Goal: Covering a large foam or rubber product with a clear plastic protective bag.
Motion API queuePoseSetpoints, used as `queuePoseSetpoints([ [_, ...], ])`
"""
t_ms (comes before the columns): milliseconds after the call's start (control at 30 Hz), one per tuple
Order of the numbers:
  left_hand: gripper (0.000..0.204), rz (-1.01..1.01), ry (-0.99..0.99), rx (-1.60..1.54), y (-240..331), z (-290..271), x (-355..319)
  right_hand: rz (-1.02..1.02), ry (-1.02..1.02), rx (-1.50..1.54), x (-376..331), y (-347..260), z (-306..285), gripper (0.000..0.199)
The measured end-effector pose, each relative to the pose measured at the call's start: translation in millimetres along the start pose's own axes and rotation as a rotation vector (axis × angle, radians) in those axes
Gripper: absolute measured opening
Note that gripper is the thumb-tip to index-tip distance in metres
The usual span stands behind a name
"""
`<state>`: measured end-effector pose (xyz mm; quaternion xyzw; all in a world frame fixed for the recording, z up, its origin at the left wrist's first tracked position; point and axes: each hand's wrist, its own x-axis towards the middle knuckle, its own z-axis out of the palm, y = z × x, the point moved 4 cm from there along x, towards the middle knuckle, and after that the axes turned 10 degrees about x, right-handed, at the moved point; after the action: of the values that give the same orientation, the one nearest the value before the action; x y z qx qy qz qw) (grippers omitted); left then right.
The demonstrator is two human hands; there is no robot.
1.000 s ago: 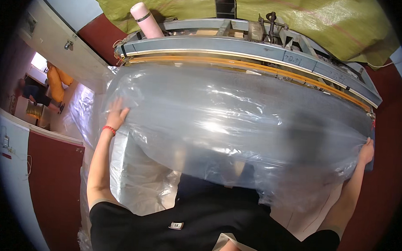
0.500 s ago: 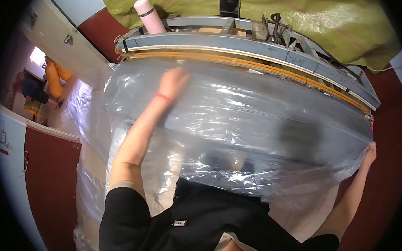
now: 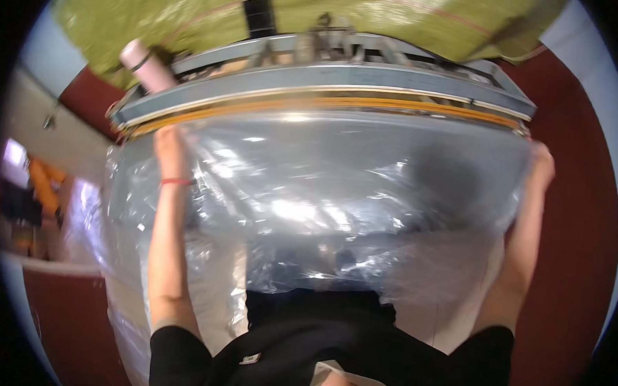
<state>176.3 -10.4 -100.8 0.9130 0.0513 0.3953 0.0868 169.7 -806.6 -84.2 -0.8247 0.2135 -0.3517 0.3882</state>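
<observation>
A large clear, crinkled plastic sheet [image 3: 322,200] is being held stretched across the front of a long grey metal machine with an orange strip along its edge [image 3: 327,90]; the sheet's upper edge is lying just below that strip, and its lower part is hanging down over the person's black shirt [image 3: 330,346]. The left hand [image 3: 167,145] is being pressed against the sheet's upper left corner, just below the machine's edge, with a thin red band [image 3: 177,182] worn at the wrist. Its fingers are blurred behind the plastic, so whether they are closed on the sheet cannot be told. The right hand [image 3: 541,165] is being held at the sheet's upper right corner, with the fingers apparently curled round the edge, though the grip is not clearly shown.

Compared with half a second earlier, the left hand is being held further out toward the left corner and nearer the machine's edge, instead of lying in the middle of the sheet; the right hand is being kept at the right edge, now higher up.

A pink cylindrical bottle [image 3: 145,65] is standing at the machine's upper left, and a yellow-green cloth [image 3: 399,17] is draped behind the machine. Dark red flooring [image 3: 576,225] is showing at the right.
</observation>
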Motion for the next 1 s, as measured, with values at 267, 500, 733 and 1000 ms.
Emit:
queuePoseSetpoints([
  [267,0.014,-0.602,0.079,-0.744,-106,82,12,0.019,0.095,0.472,14,39,125,0.018],
  [500,0.021,-0.606,0.072,-0.632,-108,89,15,-0.052,0.312,0.282,17,36,119,0.019],
  [733,0.018,-0.792,0.185,-0.791,-83,68,17,0.191,0.349,0.545,17,29,103,0.015],
  [1000,0.014,-0.673,-0.108,-0.756,-64,46,16,-0.012,0.441,0.128,-3,-41,97,0.019],
])
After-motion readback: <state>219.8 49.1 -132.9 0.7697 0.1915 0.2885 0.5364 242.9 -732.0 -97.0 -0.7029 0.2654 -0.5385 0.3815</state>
